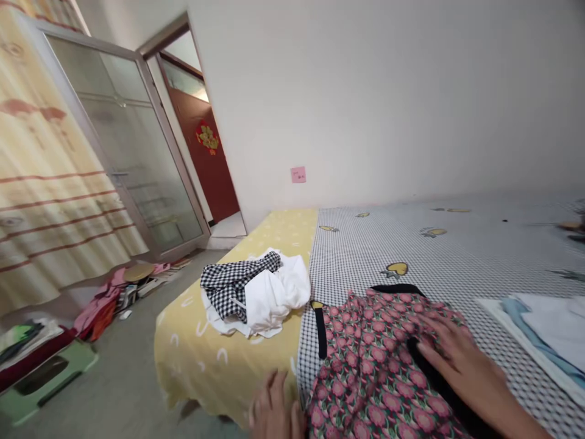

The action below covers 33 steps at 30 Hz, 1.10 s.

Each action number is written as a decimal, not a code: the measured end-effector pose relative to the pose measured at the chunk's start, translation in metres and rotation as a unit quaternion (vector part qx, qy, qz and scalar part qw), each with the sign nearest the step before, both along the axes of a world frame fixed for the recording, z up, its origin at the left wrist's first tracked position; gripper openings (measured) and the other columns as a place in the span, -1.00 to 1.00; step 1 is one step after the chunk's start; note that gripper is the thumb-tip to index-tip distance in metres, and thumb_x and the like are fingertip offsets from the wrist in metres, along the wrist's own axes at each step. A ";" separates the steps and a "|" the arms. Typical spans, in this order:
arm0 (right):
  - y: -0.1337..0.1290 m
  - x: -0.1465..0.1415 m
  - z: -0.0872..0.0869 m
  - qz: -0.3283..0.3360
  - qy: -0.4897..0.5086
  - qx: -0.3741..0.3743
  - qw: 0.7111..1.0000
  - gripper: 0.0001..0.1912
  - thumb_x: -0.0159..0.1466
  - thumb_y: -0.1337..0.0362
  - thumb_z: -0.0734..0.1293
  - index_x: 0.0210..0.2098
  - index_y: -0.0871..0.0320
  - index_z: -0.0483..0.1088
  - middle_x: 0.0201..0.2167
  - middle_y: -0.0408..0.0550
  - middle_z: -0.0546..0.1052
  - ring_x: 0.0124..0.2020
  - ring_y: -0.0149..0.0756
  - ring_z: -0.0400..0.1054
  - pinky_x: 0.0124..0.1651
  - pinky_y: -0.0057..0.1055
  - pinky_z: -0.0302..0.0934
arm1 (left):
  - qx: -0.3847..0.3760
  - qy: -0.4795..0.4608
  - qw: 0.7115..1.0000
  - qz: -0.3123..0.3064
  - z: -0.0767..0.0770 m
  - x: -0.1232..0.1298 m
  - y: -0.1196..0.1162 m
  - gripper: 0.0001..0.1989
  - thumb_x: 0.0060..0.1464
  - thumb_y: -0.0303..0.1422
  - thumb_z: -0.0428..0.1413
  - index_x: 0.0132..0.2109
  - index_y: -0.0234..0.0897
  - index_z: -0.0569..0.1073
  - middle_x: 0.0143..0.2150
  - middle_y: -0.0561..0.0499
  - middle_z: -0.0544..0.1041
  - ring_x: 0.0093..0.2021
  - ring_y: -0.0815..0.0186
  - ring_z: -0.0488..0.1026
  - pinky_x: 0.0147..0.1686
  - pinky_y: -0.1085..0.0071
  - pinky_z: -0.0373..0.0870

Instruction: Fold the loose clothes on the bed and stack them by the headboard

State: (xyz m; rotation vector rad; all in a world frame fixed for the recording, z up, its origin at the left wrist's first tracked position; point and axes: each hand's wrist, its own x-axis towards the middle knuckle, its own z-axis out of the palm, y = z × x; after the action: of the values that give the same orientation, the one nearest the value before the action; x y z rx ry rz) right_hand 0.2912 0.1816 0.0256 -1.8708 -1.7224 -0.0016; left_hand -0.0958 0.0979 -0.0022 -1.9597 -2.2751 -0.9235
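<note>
A pink floral garment with black trim [365, 360] lies spread and somewhat wrinkled on the bed in front of me. My right hand [466, 366] rests on its right part, fingers stretched out over the fabric and one lying along a black band. At the garment's lower left edge is my left hand [276, 408], fingers extended and pointing away from me, over the yellow part of the bedding. The bottom of the frame cuts this hand off, and I cannot tell whether it touches the garment.
A crumpled pile of white cloth [278, 292] and black-and-white checked cloth [223, 283] lies on the yellow bedding [192, 360]. Folded white and blue clothes [553, 329] are at right on the checked sheet [356, 256]. A green stool [55, 378] stands on the floor at left.
</note>
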 end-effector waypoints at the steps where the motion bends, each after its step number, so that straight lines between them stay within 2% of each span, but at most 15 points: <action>1: 0.014 -0.009 -0.007 -0.016 -0.028 -0.034 0.999 -0.32 0.25 -0.11 0.07 0.24 0.03 0.32 0.29 0.13 0.34 0.28 0.12 0.21 0.26 0.21 0.08 | 0.050 0.044 0.998 -0.003 0.006 0.004 0.009 -0.55 0.20 -0.37 -0.06 0.21 -0.18 0.42 0.29 -0.25 0.39 0.26 0.00 0.36 0.19 -0.03 0.33; 4: 0.033 -0.028 -0.037 -0.049 -0.124 -0.059 0.989 -0.34 0.25 -0.07 0.07 0.26 -0.04 0.32 0.28 0.13 0.38 0.32 0.19 0.14 0.26 0.34 -0.09 | 0.168 0.132 0.977 -0.024 0.029 0.024 0.040 -0.56 0.23 -0.44 -0.08 0.19 -0.12 0.43 0.35 -0.21 0.31 0.36 0.04 0.21 0.31 -0.12 0.13; 6: 0.031 -0.030 -0.052 -0.055 -0.161 -0.038 0.985 -0.33 0.26 -0.09 0.07 0.28 -0.04 0.30 0.30 0.10 0.36 0.35 0.16 0.09 0.29 0.30 -0.14 | 0.210 0.183 0.959 -0.059 0.042 0.038 0.066 -0.53 0.23 -0.47 -0.05 0.23 -0.06 0.39 0.39 -0.17 0.26 0.42 0.05 0.10 0.37 -0.15 -0.05; 8: 0.028 -0.026 -0.059 -0.056 -0.172 -0.034 0.983 -0.31 0.25 -0.11 0.07 0.29 -0.04 0.30 0.31 0.08 0.34 0.34 0.15 0.11 0.29 0.26 -0.11 | 0.223 0.238 0.939 -0.111 0.053 0.048 0.099 -0.48 0.25 -0.43 -0.02 0.32 0.00 0.29 0.44 -0.12 0.19 0.47 0.05 -0.02 0.41 -0.18 -0.22; 10: 0.026 -0.021 -0.059 -0.053 -0.174 -0.037 0.983 -0.29 0.23 -0.13 0.08 0.28 -0.06 0.31 0.31 0.06 0.36 0.32 0.16 0.15 0.28 0.25 -0.07 | 0.202 0.289 0.921 -0.167 0.060 0.049 0.135 -0.43 0.28 -0.39 -0.03 0.39 0.02 0.17 0.48 -0.05 0.12 0.49 0.04 -0.08 0.42 -0.22 -0.31; 12: 0.027 -0.018 -0.057 -0.048 -0.168 -0.039 0.984 -0.29 0.21 -0.15 0.09 0.27 -0.09 0.33 0.28 0.05 0.39 0.29 0.16 0.19 0.26 0.25 -0.04 | 0.136 0.328 0.914 -0.197 0.065 0.037 0.171 -0.47 0.30 -0.39 -0.06 0.38 0.01 0.19 0.46 -0.01 0.17 0.48 0.07 -0.05 0.42 -0.25 -0.29; 14: 0.028 -0.018 -0.056 -0.050 -0.157 -0.036 0.986 -0.29 0.20 -0.16 0.09 0.26 -0.10 0.35 0.27 0.04 0.41 0.27 0.15 0.23 0.24 0.24 -0.01 | 0.055 0.346 0.918 -0.185 0.069 0.014 0.197 -0.53 0.29 -0.44 -0.09 0.28 -0.11 0.35 0.38 -0.06 0.33 0.45 0.06 0.06 0.41 -0.28 -0.21; 16: 0.028 -0.019 -0.056 -0.053 -0.151 -0.031 0.987 -0.30 0.21 -0.15 0.07 0.25 -0.09 0.36 0.26 0.06 0.41 0.27 0.15 0.23 0.24 0.24 -0.01 | 0.013 0.345 0.928 -0.143 0.072 -0.016 0.210 -0.55 0.24 -0.52 -0.13 0.17 -0.24 0.46 0.27 -0.17 0.46 0.41 0.00 0.16 0.39 -0.33 -0.22; 19: 0.027 -0.022 -0.053 -0.054 -0.155 -0.029 0.986 -0.31 0.26 -0.12 0.05 0.26 -0.05 0.35 0.26 0.11 0.40 0.28 0.17 0.20 0.25 0.27 -0.05 | 0.003 0.332 0.938 -0.101 0.071 -0.053 0.212 -0.47 0.18 -0.63 -0.20 0.17 -0.28 0.45 0.30 -0.20 0.41 0.42 -0.01 0.13 0.39 -0.33 -0.30; 22: 0.026 -0.025 -0.048 -0.057 -0.158 -0.040 0.985 -0.34 0.30 -0.09 0.05 0.29 -0.05 0.31 0.28 0.11 0.38 0.30 0.16 0.17 0.26 0.26 -0.06 | -0.003 0.317 0.944 -0.087 0.063 -0.061 0.207 -0.46 0.18 -0.63 -0.21 0.21 -0.34 0.42 0.37 -0.21 0.31 0.46 -0.01 0.03 0.40 -0.27 -0.26; 25: 0.025 -0.028 -0.044 -0.064 -0.160 -0.055 0.983 -0.37 0.32 -0.09 0.05 0.30 -0.09 0.29 0.30 0.07 0.36 0.33 0.12 0.14 0.28 0.26 -0.09 | -0.004 0.301 0.952 -0.061 0.052 -0.043 0.201 -0.47 0.20 -0.61 -0.22 0.24 -0.49 0.38 0.39 -0.35 0.24 0.45 -0.10 0.01 0.39 -0.31 -0.26; 28: 0.024 -0.031 -0.040 -0.071 -0.167 -0.061 0.981 -0.38 0.33 -0.09 0.07 0.31 -0.11 0.27 0.32 0.04 0.33 0.35 0.10 0.11 0.30 0.24 -0.11 | -0.024 0.292 0.956 -0.036 0.045 -0.022 0.191 -0.44 0.22 -0.60 -0.24 0.29 -0.49 0.33 0.42 -0.33 0.17 0.46 -0.09 -0.02 0.39 -0.29 -0.25; 31: 0.024 -0.035 -0.036 -0.071 -0.157 -0.057 0.983 -0.40 0.35 -0.06 0.10 0.32 -0.08 0.27 0.33 0.06 0.32 0.36 0.10 0.09 0.31 0.22 -0.15 | -0.071 0.287 0.954 -0.046 0.051 -0.005 0.173 -0.41 0.18 -0.63 -0.23 0.29 -0.40 0.35 0.43 -0.27 0.16 0.44 -0.10 0.04 0.38 -0.28 -0.15; 33: 0.024 -0.037 -0.033 -0.070 -0.140 -0.055 0.986 -0.42 0.36 -0.04 0.12 0.31 -0.06 0.28 0.34 0.07 0.31 0.37 0.11 0.07 0.33 0.23 -0.18 | -0.085 0.279 0.954 -0.069 0.061 0.008 0.161 -0.44 0.17 -0.62 -0.20 0.20 -0.29 0.46 0.41 -0.23 0.24 0.40 -0.13 0.14 0.33 -0.33 -0.05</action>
State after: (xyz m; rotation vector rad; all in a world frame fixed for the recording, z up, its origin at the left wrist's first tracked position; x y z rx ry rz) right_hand 0.2542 0.2059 -0.0071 -2.1549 -1.7997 -0.2391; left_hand -0.0882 0.2590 0.0589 -2.1140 -1.9565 -0.1309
